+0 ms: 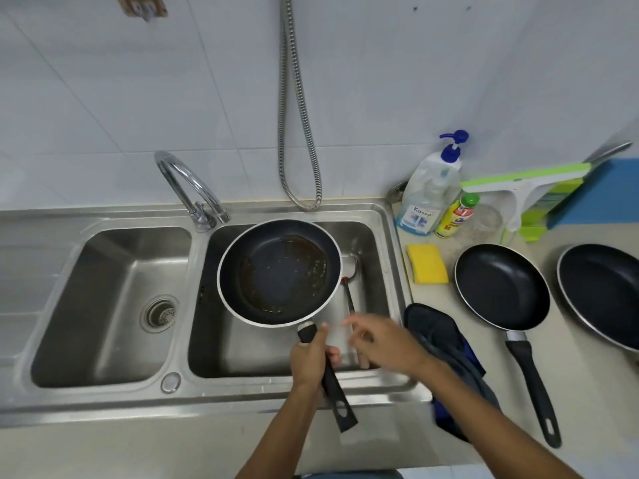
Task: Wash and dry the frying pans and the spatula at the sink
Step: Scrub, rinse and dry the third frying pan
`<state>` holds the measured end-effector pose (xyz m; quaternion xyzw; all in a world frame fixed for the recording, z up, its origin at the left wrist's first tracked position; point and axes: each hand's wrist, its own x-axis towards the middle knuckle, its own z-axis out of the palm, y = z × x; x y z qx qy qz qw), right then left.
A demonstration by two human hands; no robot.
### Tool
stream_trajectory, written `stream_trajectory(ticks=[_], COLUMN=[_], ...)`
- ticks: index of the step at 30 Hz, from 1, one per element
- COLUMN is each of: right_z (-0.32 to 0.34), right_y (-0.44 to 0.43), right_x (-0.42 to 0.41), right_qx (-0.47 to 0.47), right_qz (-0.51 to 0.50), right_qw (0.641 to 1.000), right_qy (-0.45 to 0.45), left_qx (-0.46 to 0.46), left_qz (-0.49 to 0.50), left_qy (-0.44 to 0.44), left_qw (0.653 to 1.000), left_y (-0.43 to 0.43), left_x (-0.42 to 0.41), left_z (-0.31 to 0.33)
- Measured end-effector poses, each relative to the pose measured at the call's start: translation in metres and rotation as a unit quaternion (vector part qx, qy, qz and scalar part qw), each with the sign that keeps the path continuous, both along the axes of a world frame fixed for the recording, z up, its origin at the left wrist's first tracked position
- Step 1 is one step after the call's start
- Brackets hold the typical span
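Observation:
My left hand point(313, 357) grips the black handle of a dirty frying pan point(280, 271), held over the right sink basin point(380, 236); brown residue coats the pan's inside. My right hand point(380, 340) hovers just right of that handle, fingers spread and holding nothing, slightly blurred. A spatula point(349, 288) lies in the right basin, partly hidden under the pan and behind my right hand. A second black pan point(501, 288) sits on the counter to the right of the sink, and a third pan point(601, 292) is cut off by the right edge.
A yellow sponge point(427, 264) lies by the sink rim. Soap bottles point(428, 191), a green squeegee point(518, 188) and a dark blue cloth point(449, 357) are on the counter. The faucet point(186, 184) stands between the basins. The left basin point(114, 305) has a drain strainer.

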<state>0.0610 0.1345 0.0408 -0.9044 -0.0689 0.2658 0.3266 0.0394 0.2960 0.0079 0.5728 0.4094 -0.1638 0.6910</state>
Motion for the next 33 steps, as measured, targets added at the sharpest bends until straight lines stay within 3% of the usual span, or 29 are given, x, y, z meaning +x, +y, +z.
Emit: stream_trajectory(ticks=[3,5,8,11,14,17,21,23,25,28,31,33], right_z=[-0.014,-0.029,-0.049,-0.050,-0.054,-0.059,-0.048,-0.031,-0.006,0.028,0.025,0.007], right_y=[-0.052,-0.080,-0.104,-0.107,-0.108,-0.109,-0.105,-0.093,-0.068,0.004,0.083,0.124], right_x=[0.043,0.076,0.113,0.132,0.143,0.146,0.140,0.137,0.137,0.135,0.148,0.164], right_qx=[-0.101,-0.228,-0.356,-0.375,-0.362,-0.293,-0.259,-0.212,-0.153,-0.048,0.014,-0.010], right_qz=[-0.076,-0.097,-0.066,-0.056,-0.070,-0.127,-0.228,-0.281,-0.284,-0.184,0.000,0.119], right_qw=[0.984,0.952,0.910,0.908,0.923,0.941,0.935,0.930,0.927,0.934,0.947,0.942], right_qy=[-0.122,-0.177,-0.202,-0.177,-0.112,-0.110,-0.087,-0.104,-0.189,-0.303,-0.321,-0.314], left_qx=[0.012,0.027,0.038,0.042,0.055,0.065,0.058,0.052,0.048,0.042,0.027,0.020], left_qz=[-0.035,-0.051,-0.070,-0.070,-0.068,-0.072,-0.081,-0.092,-0.106,-0.119,-0.135,-0.141], left_qy=[0.001,0.009,0.007,0.005,0.004,0.004,-0.004,-0.016,-0.022,-0.007,0.001,0.003], left_qw=[0.999,0.998,0.997,0.997,0.996,0.995,0.995,0.994,0.993,0.992,0.991,0.990], left_y=[0.008,0.014,0.016,0.019,0.026,0.036,0.051,0.058,0.065,0.073,0.079,0.082], left_x=[-0.004,-0.007,-0.010,-0.012,-0.013,-0.014,-0.017,-0.019,-0.020,-0.022,-0.027,-0.030], left_z=[-0.009,-0.010,-0.006,-0.003,-0.002,-0.005,-0.005,-0.005,-0.004,-0.001,0.003,0.006])
